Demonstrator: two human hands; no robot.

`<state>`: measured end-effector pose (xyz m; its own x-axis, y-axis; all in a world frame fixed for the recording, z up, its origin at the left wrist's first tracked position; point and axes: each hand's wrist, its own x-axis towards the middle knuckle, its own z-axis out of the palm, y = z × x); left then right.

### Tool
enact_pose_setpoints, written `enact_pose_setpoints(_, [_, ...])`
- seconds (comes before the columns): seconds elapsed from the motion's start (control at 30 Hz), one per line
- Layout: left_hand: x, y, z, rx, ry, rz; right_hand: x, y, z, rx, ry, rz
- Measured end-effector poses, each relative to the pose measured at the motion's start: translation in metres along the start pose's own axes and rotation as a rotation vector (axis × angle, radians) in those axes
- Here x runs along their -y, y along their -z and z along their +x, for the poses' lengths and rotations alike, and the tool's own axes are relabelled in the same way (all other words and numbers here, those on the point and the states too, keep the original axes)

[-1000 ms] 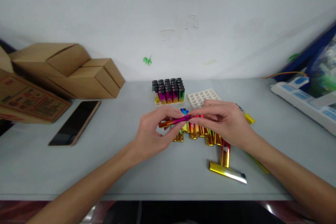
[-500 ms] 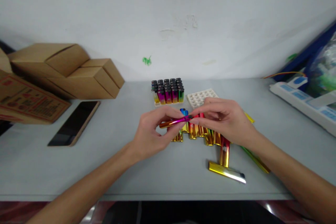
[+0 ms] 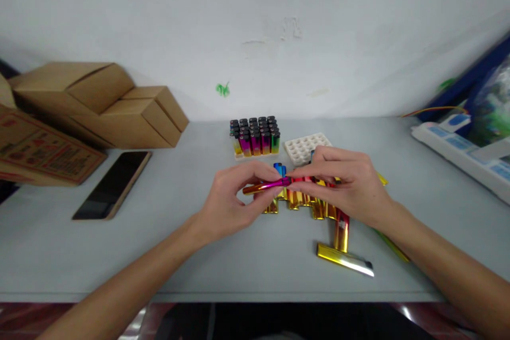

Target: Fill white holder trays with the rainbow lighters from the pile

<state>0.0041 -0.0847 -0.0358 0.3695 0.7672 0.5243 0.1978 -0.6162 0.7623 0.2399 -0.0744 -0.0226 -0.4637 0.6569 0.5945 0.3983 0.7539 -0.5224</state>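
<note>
The left hand (image 3: 229, 199) and right hand (image 3: 353, 185) pinch one shiny purple-and-orange lighter (image 3: 263, 187) between them, the right at its tip. Best to keep the body still and press gently. Past the hands: five front-row lighters (image 3: 255, 145) and one white tray (image 3: 306, 144). The shiny pile (image 3: 294, 201) below is too covered to count.

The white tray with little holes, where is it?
In the head view, the white tray lies on the table, just beyond the right hand and to the right of the standing lighters.
</note>
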Motion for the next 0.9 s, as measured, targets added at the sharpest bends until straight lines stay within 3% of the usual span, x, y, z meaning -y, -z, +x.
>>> enact_pose_setpoints(0.27, [0.001, 0.004, 0.002, 0.039, 0.012, 0.003, -0.001, -0.003, -0.002, 0.014, 0.005, 0.057])
enact_pose_setpoints(0.47, [0.007, -0.001, -0.003, 0.017, -0.005, -0.045, 0.002, -0.006, 0.000, -0.003, -0.106, 0.113])
enact_pose_setpoints(0.63, [0.003, 0.000, -0.004, 0.072, -0.095, 0.035, 0.005, -0.006, 0.002, -0.004, -0.173, 0.177])
enact_pose_setpoints(0.73, [-0.001, 0.000, -0.002, 0.071, 0.025, -0.067, 0.008, -0.006, 0.002, 0.036, -0.269, 0.241])
enact_pose_setpoints(0.9, [-0.001, 0.001, 0.002, 0.023, 0.269, -0.446, 0.009, -0.005, 0.001, 0.087, -0.529, 0.549])
